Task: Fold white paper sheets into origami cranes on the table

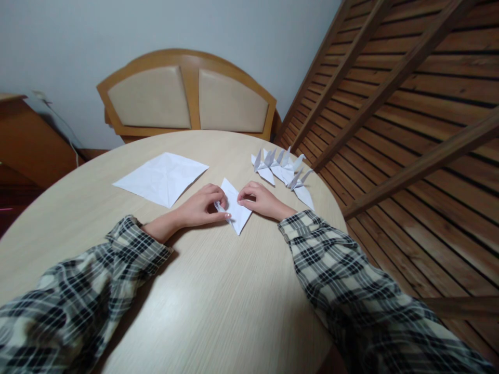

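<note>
A small folded sheet of white paper [238,221] lies diamond-wise on the table, between my two hands. My left hand [205,205] pinches its left edge, thumb on top near the middle and the other fingers curled; part of that edge is hidden under them. From the other side my right hand [262,199] presses thumb and forefinger together on the paper's right part. A larger creased white sheet [167,176] rests flat to the left, touched by neither hand. Several white paper cranes [268,166] stand grouped beyond my right hand.
The round wooden table [202,311] carries all the paper. Behind its far edge stands a headboard [194,93] with two cream panels. A slatted wooden screen [409,130] slants close along the right side. At the far left are a wooden cabinet [31,140] and a cable [64,122].
</note>
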The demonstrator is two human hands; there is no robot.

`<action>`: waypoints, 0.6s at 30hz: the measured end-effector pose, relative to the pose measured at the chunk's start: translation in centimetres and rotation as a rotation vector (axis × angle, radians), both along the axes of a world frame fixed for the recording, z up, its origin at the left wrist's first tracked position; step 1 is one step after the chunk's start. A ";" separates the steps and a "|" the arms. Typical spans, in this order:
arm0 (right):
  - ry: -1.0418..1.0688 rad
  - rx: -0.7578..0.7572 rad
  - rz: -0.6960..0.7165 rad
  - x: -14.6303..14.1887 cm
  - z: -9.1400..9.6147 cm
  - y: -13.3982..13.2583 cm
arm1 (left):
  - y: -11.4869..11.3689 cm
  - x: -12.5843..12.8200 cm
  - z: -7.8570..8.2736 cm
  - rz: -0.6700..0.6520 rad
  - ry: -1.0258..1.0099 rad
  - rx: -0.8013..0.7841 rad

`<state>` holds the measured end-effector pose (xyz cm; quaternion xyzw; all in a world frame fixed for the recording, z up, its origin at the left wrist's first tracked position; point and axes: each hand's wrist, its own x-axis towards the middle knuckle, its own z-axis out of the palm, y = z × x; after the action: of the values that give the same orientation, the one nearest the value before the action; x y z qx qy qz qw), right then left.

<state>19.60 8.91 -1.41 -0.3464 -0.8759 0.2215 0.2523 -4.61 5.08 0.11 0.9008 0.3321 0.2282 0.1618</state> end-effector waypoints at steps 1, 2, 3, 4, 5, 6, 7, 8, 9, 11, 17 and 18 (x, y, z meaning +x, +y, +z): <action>-0.003 0.002 0.001 0.0 0.0 0.0 | 0.0 0.0 0.0 -0.012 0.008 -0.011; -0.002 0.004 0.000 0.0 0.0 0.0 | 0.0 -0.1 0.1 -0.020 0.011 -0.024; -0.002 0.005 0.001 0.1 0.0 0.0 | 0.0 -0.1 0.1 -0.027 0.011 -0.038; -0.002 0.006 0.002 0.1 -0.1 0.1 | 0.0 -0.1 0.1 -0.035 0.009 -0.053; -0.003 0.006 0.003 0.1 -0.1 0.1 | 0.0 -0.2 0.1 -0.042 0.004 -0.067; -0.004 0.007 0.004 0.1 -0.1 0.0 | 0.1 -0.2 0.1 -0.049 -0.003 -0.079; -0.005 0.009 0.004 0.1 -0.1 0.0 | 0.2 -0.3 0.1 -0.055 -0.010 -0.089; -0.007 0.012 0.004 0.1 0.0 0.0 | 0.3 -0.4 0.0 -0.061 -0.014 -0.098; -0.008 0.016 0.006 0.1 0.0 0.0 | 0.4 -0.4 0.0 -0.066 -0.016 -0.106; -0.009 0.025 0.007 0.1 0.1 0.0 | 0.5 -0.6 -0.1 -0.074 -0.011 -0.117; -0.009 0.027 0.016 0.1 0.1 0.0 | 0.8 -0.8 -0.4 -0.099 -0.005 -0.136; -0.005 0.029 0.017 0.1 0.0 0.0 | 0.8 -0.8 -0.5 -0.097 -0.009 -0.137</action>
<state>19.68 8.91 -1.40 -0.3357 -0.8826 0.2104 0.2532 -5.38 5.91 -0.34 0.9016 0.3023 0.2007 0.2354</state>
